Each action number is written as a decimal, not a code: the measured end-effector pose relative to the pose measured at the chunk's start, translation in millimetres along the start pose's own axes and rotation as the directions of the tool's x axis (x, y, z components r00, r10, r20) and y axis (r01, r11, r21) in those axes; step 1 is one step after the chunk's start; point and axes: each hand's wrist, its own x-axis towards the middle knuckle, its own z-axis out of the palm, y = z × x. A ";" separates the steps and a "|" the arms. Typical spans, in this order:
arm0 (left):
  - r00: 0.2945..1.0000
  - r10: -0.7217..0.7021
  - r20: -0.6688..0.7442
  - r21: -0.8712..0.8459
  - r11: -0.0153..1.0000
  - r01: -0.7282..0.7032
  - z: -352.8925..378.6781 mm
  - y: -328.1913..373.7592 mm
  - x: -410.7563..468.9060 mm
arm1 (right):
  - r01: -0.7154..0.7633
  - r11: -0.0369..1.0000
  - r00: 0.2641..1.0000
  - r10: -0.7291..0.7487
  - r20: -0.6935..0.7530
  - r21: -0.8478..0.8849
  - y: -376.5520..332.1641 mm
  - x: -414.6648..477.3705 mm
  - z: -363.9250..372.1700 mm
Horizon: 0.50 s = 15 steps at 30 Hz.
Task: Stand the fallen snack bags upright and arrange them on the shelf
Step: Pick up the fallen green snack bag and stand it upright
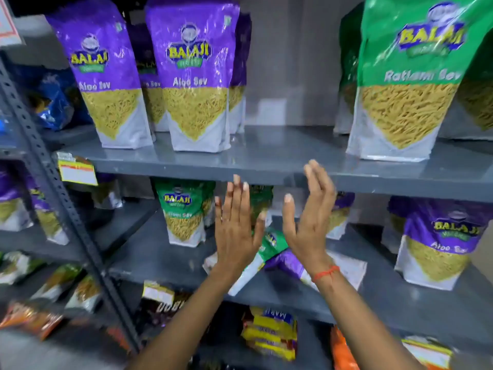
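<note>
Glossy plastic pouches, flat-bottomed, clear windows showing yellow sev strands. Grey metal shelf (266, 156): purple Aloo Sev bags (196, 76) and green Ratlami Sev bag (408, 76) upright. Lower shelf (160, 257): fallen green bag (269, 244) and fallen purple bag (288, 263) lying flat, overlapping. My left hand (234, 225) raised, fingers spread wide, holding nothing. My right hand (309, 214) edge-on, palm inward, fingers straight, empty; red thread (326, 272) round wrist.

Glossy plastic bags (197, 76), painted metal shelf (266, 161).
</note>
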 end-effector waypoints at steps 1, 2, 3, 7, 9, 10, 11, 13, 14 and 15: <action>0.998 -0.013 0.061 0.028 1.000 0.012 2.8 -8.4 -10.9 | -0.024 1.000 0.999 0.023 0.041 0.016 2.0 -15.4 5.6; 0.993 -0.022 0.113 0.069 0.998 0.014 8.6 -18.6 -18.9 | -0.039 0.999 0.996 0.040 0.082 -0.003 4.5 -28.9 13.6; 0.976 -0.056 0.208 0.114 0.993 0.032 16.1 -32.6 -31.0 | -0.060 0.998 0.986 0.064 0.156 -0.030 11.1 -47.3 22.2; 0.730 -0.248 0.637 0.210 0.967 0.146 50.9 -86.4 -54.7 | -0.176 0.959 0.846 0.264 0.464 -0.223 39.8 -117.5 61.1; 0.399 -0.374 0.837 0.256 0.913 0.317 67.8 -116.3 -58.6 | -0.264 0.882 0.704 0.452 0.548 -0.390 49.1 -141.3 76.0; 0.223 -0.383 0.896 0.273 0.874 0.403 73.5 -128.4 -58.6 | -0.343 0.810 0.564 0.583 0.585 -0.476 49.4 -148.0 81.8; 0.117 -0.369 0.922 0.271 0.831 0.486 74.3 -135.1 -54.9 | -0.398 0.734 0.420 0.679 0.602 -0.550 50.8 -153.3 85.3; 0.033 -0.346 0.938 0.246 0.730 0.638 76.2 -146.3 -45.1 | -0.474 0.621 0.271 0.778 0.567 -0.625 56.4 -160.6 92.9; 0.018 -0.343 0.939 0.237 0.685 0.689 76.9 -151.5 -40.2 | -0.523 0.569 0.226 0.810 0.540 -0.634 57.4 -159.6 95.6; 0.009 -0.355 0.935 0.242 0.655 0.716 77.2 -155.5 -35.9 | -0.584 0.515 0.184 0.837 0.516 -0.627 59.4 -159.5 98.3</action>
